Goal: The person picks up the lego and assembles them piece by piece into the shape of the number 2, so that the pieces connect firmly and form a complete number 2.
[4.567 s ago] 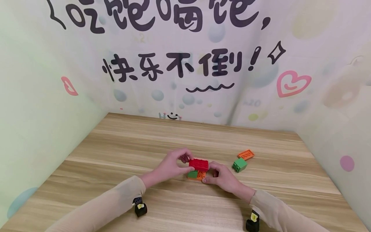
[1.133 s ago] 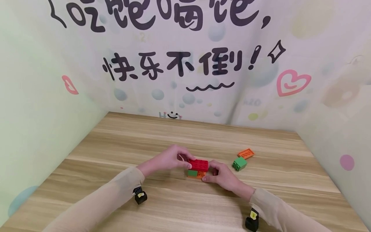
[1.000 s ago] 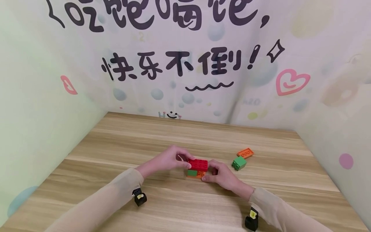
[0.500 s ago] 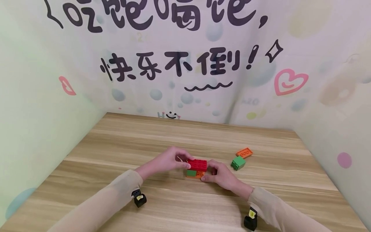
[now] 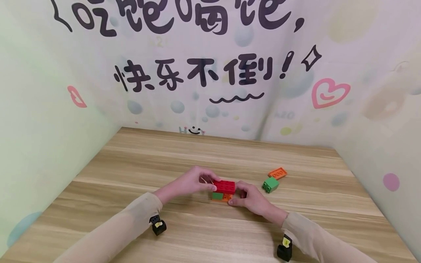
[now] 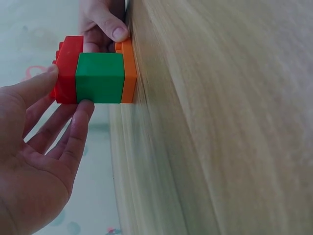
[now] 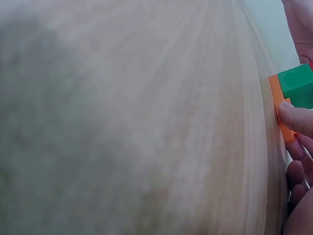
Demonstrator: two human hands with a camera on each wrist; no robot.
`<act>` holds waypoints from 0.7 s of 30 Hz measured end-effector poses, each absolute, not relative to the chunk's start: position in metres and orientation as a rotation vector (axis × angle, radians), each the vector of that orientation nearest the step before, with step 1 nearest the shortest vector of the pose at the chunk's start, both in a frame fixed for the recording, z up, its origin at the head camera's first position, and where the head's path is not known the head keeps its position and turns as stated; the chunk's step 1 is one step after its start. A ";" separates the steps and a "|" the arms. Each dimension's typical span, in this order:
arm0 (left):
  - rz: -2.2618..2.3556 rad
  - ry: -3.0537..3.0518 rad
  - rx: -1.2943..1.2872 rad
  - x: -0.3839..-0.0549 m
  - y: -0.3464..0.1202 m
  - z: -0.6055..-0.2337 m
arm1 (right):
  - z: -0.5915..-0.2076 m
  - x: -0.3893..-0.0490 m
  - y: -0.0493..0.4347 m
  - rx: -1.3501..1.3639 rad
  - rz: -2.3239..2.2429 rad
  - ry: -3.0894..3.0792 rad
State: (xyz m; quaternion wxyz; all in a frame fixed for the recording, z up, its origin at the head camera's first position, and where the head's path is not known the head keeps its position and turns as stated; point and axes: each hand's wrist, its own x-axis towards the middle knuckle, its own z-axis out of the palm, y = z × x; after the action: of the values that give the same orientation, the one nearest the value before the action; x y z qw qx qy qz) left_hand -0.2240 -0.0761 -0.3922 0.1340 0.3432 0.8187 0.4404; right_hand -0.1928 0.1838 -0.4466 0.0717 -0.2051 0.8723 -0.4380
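A small stack of toy building bricks sits on the table between both hands. Its base is a flat orange plate [image 5: 227,198], with a green brick [image 6: 100,77] on the left end. A red brick [image 5: 226,187] lies across the top, overhanging the plate's bare studs on the right. My left hand [image 5: 195,179] pinches the left end of the red brick, thumb on its studded side and fingertips beneath in the left wrist view. My right hand [image 5: 253,199] holds the orange plate's right end, thumb at the front edge [image 7: 284,115]; its other fingertips are partly hidden.
To the right of the stack, a loose green brick [image 5: 270,185] lies on its side, studs facing front left. Just behind it is an upturned orange plate [image 5: 277,173]. A printed cloth wall [image 5: 197,113] borders the wooden table [image 5: 158,146] at the back.
Since the oldest frame, my left thumb has moved from the red brick's front to its left end, and that wrist is slightly higher. Over the last second, hands and bricks stay nearly still.
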 end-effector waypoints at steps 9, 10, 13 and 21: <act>1.294 2.375 0.987 -0.224 -0.076 -0.395 | -0.447 -0.194 0.184 -0.601 -1.298 2.613; 1.296 2.374 0.985 -0.223 -0.076 -0.395 | -0.447 -0.195 0.184 -0.602 -1.294 2.612; 1.296 2.377 0.980 -0.223 -0.075 -0.395 | -0.446 -0.195 0.185 -0.610 -1.290 2.612; 1.293 2.391 0.962 -0.224 -0.073 -0.394 | -0.443 -0.195 0.187 -0.623 -1.259 2.630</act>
State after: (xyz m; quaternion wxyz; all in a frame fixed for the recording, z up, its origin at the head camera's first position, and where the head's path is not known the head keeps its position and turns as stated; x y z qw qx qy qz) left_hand -0.2238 -0.0727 -0.3941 0.1288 0.3308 0.8223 0.4447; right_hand -0.1950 0.1872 -0.4428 0.0799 -0.2083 0.8792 -0.4209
